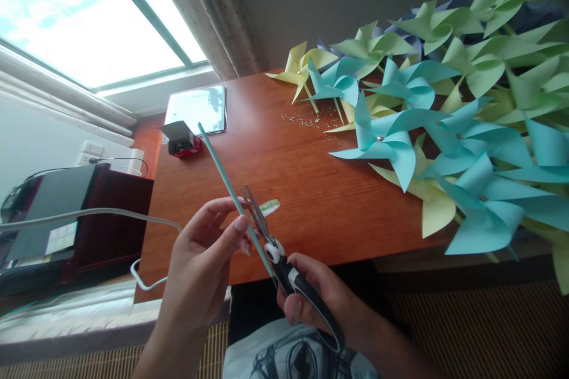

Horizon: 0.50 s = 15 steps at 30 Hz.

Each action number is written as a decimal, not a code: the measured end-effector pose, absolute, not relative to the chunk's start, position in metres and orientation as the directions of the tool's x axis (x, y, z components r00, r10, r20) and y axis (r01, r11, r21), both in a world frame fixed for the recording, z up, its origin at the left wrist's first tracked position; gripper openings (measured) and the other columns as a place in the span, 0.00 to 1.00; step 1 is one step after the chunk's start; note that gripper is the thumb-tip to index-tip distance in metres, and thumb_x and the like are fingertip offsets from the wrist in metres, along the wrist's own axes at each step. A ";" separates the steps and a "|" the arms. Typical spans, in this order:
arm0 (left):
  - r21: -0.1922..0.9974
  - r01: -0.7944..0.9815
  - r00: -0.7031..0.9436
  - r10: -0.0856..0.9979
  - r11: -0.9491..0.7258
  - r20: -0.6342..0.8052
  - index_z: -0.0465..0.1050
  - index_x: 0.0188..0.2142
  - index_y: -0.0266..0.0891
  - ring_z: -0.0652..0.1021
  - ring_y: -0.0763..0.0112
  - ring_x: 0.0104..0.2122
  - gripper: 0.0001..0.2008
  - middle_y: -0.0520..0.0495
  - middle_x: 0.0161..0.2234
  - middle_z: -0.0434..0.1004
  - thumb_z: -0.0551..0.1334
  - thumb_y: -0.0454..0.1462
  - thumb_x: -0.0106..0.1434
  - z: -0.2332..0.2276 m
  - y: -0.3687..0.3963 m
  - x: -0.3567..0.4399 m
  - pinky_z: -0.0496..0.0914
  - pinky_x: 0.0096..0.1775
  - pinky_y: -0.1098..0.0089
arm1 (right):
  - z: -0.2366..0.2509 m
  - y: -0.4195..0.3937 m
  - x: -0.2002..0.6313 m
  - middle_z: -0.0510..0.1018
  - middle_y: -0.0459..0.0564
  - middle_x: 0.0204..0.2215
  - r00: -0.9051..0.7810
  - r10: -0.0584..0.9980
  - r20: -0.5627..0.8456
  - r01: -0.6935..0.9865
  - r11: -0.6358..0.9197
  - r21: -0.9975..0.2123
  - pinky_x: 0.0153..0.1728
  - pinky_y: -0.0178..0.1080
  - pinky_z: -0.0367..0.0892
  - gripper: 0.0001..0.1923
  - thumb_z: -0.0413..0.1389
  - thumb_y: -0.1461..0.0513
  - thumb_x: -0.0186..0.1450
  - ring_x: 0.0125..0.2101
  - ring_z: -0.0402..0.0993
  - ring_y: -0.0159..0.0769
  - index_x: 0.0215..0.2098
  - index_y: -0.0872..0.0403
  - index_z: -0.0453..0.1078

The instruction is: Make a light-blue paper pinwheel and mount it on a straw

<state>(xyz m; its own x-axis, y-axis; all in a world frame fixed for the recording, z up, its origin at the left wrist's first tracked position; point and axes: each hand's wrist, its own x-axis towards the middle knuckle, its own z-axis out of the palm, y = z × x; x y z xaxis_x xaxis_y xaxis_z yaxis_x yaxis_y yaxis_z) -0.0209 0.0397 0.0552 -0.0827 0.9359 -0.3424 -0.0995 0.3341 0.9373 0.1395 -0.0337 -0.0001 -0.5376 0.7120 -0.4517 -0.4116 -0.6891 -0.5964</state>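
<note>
My left hand (200, 257) is closed on a thin light blue stick (220, 167), pinching its lower half between thumb and fingers. The stick slants from upper left to lower right. In my right hand (326, 293) is a pair of needle-nose pliers (274, 250) with black and white handles, fingers wrapped round them. The jaws look slightly apart and lie close beside the stick, near my left fingertips; I cannot tell whether they touch it. A small whitish-green oval thing (269, 208) shows behind the jaw tips, too unclear to name.
Blue paper pinwheels (393, 141), green ones (473, 65) and a yellow one (299, 71) crowd the right of the wooden table (302, 189). Tiny beads (309, 120) lie scattered near them. At the far left are an open red-black box (182, 145), a tablet-like slab (198, 105) and a white cable (146, 211).
</note>
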 end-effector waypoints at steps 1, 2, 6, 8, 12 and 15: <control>0.936 -0.096 -0.080 0.935 0.337 -0.345 0.80 0.39 0.39 0.75 0.79 0.25 0.12 0.51 0.35 0.80 0.75 0.35 0.55 0.055 0.039 -0.021 0.71 0.26 0.80 | 0.002 -0.033 0.140 0.69 0.41 0.27 -0.527 0.713 -0.462 -0.400 -0.688 -0.606 0.27 0.34 0.55 0.32 0.71 0.41 0.48 0.24 0.59 0.26 0.34 0.53 0.64; 0.935 -0.090 -0.076 0.934 0.342 -0.349 0.79 0.39 0.39 0.74 0.80 0.24 0.12 0.50 0.35 0.80 0.75 0.35 0.56 0.055 0.039 -0.021 0.71 0.26 0.80 | 0.003 -0.033 0.140 0.70 0.41 0.27 -0.517 0.715 -0.470 -0.391 -0.686 -0.614 0.28 0.34 0.54 0.32 0.71 0.42 0.48 0.25 0.59 0.26 0.34 0.53 0.64; 0.933 -0.088 -0.056 0.933 0.350 -0.356 0.78 0.38 0.40 0.75 0.80 0.25 0.11 0.51 0.37 0.79 0.74 0.36 0.57 0.053 0.039 -0.021 0.72 0.26 0.80 | 0.001 -0.034 0.138 0.71 0.41 0.28 -0.474 0.741 -0.475 -0.386 -0.660 -0.645 0.30 0.35 0.55 0.29 0.72 0.46 0.49 0.27 0.61 0.28 0.34 0.53 0.64; 0.931 -0.098 -0.054 0.933 0.351 -0.357 0.78 0.38 0.40 0.75 0.79 0.25 0.11 0.50 0.37 0.79 0.74 0.36 0.57 0.052 0.038 -0.021 0.72 0.26 0.80 | -0.001 -0.036 0.137 0.72 0.41 0.28 -0.453 0.753 -0.477 -0.379 -0.647 -0.661 0.32 0.35 0.57 0.27 0.73 0.50 0.51 0.28 0.63 0.29 0.34 0.54 0.65; 0.928 -0.114 -0.049 0.931 0.354 -0.361 0.78 0.38 0.39 0.74 0.81 0.24 0.09 0.51 0.36 0.78 0.74 0.35 0.57 0.052 0.039 -0.020 0.72 0.26 0.80 | -0.002 -0.039 0.136 0.73 0.41 0.29 -0.412 0.762 -0.499 -0.335 -0.637 -0.695 0.36 0.36 0.60 0.21 0.72 0.55 0.53 0.30 0.66 0.31 0.34 0.53 0.66; 0.926 -0.127 -0.035 0.931 0.357 -0.364 0.78 0.38 0.39 0.74 0.81 0.24 0.09 0.51 0.36 0.78 0.74 0.35 0.58 0.052 0.039 -0.020 0.71 0.26 0.80 | 0.000 -0.040 0.137 0.73 0.42 0.29 -0.386 0.771 -0.506 -0.288 -0.622 -0.728 0.36 0.36 0.60 0.18 0.70 0.57 0.55 0.30 0.66 0.32 0.34 0.53 0.67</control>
